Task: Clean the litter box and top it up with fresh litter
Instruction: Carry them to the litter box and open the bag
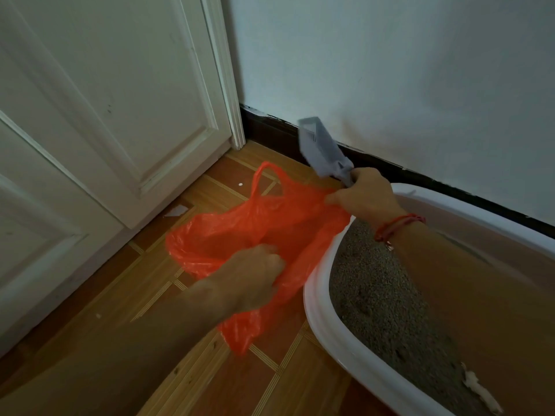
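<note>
The white litter box (318, 310) sat on the wooden floor (90, 325) beside the wall, with grey litter (375, 295) inside it. The orange plastic bag (240, 232) lay on the floor, touching the left rim of the box, probably so that dirty clumps would only have a short way to go. The left hand (255, 277) was clenched on the near edge of the bag. The right hand (366, 196) pinched the far edge, so the two hands seemed to be pulling the bag's mouth open. The right hand also gripped the handle of the grey litter scoop (321, 151), which pointed up toward the wall, empty and out of the way. The litter lay under the right arm, just behind that hand.
</note>
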Tool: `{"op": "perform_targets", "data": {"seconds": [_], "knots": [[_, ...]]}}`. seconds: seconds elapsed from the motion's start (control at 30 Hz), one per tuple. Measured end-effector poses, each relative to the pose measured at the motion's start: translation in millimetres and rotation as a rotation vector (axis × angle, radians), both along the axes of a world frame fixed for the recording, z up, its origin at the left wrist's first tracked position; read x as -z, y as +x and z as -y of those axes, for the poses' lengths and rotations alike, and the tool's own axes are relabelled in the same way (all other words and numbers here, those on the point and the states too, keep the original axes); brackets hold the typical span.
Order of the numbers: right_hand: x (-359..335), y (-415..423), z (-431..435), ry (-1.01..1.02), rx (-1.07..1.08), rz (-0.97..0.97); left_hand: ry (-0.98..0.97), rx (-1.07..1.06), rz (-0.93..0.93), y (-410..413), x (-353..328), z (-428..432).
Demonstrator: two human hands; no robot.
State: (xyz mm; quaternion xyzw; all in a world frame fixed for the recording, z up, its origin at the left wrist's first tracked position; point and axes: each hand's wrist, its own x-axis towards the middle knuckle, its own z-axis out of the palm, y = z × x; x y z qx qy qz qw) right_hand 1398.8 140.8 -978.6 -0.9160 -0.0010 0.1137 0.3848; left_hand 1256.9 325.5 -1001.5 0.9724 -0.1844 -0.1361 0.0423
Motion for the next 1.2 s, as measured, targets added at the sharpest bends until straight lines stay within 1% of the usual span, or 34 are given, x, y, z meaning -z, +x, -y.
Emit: {"op": "perform_targets", "data": {"seconds": [0.07,0.17,0.23,0.3,0.33,0.4,0.43,0.5,0.53,0.57,0.63,0.7,0.73,0.77,0.8,0.83,0.87,0.9,0.93,0.97,1.0,1.03,1.07,1.1,1.13,1.17,1.2], "knots": [[1.1,0.7,-6.2,-0.054,-0.091,0.051,-0.046,0.052,0.057,-2.4,5.5,0.2],[5.7,1.4,-22.3,-0.147,-0.248,0.096,-0.056,0.153,0.152,-5.3,11.9,2.9],[15.5,3.0,-31.9,-0.202,-0.367,0.112,-0.068,0.224,0.165,-7.8,13.1,4.6],[25.5,4.8,-38.1,-0.300,-0.402,0.190,-0.062,0.257,0.178,-9.9,14.0,5.5],[28.1,6.1,-38.3,-0.306,-0.376,0.219,-0.054,0.252,0.173,-11.3,13.4,5.7],[28.8,11.7,-34.5,-0.249,-0.273,0.264,-0.003,0.196,0.086,-16.2,10.1,5.4],[24.8,15.9,-30.4,-0.221,-0.199,0.289,0.054,0.165,0.007,-20.2,8.5,4.3],[16.0,27.5,-18.6,-0.182,-0.051,0.317,0.236,0.162,-0.174,-28.3,3.3,1.4],[12.5,33.0,-12.9,-0.152,0.006,0.304,0.297,0.164,-0.251,-31.2,2.1,-0.4],[9.1,37.3,-8.5,-0.116,0.042,0.288,0.310,0.149,-0.304,-32.4,2.1,-2.4],[6.1,43.1,-4.3,-0.084,0.053,0.236,0.280,0.117,-0.319,-30.2,1.5,-4.8],[3.7,43.4,-2.6,-0.086,0.024,0.165,0.209,0.088,-0.301,-25.6,-0.9,-2.9],[3.0,43.2,-1.8,-0.082,0.020,0.134,0.169,0.062,-0.322,-23.5,-4.7,-0.2],[2.3,43.1,-1.5,-0.080,0.020,0.111,0.106,0.010,-0.364,-19.5,-9.4,2.0],[2.8,43.2,-0.6,-0.077,0.022,0.092,-0.011,-0.065,-0.418,-15.6,-15.5,3.6],[3.2,42.4,0.1,-0.076,0.025,0.080,-0.171,-0.127,-0.453,-11.3,-21.5,5.5],[4.4,41.2,0.7,-0.072,0.026,0.065,-0.317,-0.159,-0.407,-6.5,-25.9,6.3],[5.8,40.2,1.5,-0.070,0.024,0.045,-0.406,-0.174,-0.232,1.4,-28.1,5.2],[7.3,39.6,2.3,-0.063,0.020,0.023,-0.441,-0.197,0.054,11.2,-27.9,1.2],[8.0,39.3,3.5,-0.056,0.011,0.003,-0.434,-0.258,0.331,21.0,-26.8,-4.3],[7.8,38.9,4.3,-0.047,0.002,-0.014,-0.402,-0.368,0.499,30.5,-26.5,-10.8],[7.3,38.4,5.3,-0.037,-0.001,-0.029,-0.358,-0.498,0.517,40.7,-24.7,-19.4],[6.8,37.9,6.1,-0.027,0.004,-0.039,-0.319,-0.615,0.401,49.3,-20.5,-28.3],[6.6,37.5,6.9,-0.019,0.010,-0.045,-0.270,-0.694,0.235,55.5,-15.8,-34.2],[7.1,36.3,7.7,-0.014,0.014,-0.049,-0.196,-0.715,0.106,57.0,-10.8,-36.7],[7.5,34.4,8.0,-0.015,0.011,-0.054,-0.137,-0.694,0.052,57.6,-4.3,-38.4],[8.6,32.4,8.3,-0.021,0.000,-0.062,-0.090,-0.658,0.056,58.6,2.4,-39.8]]}}
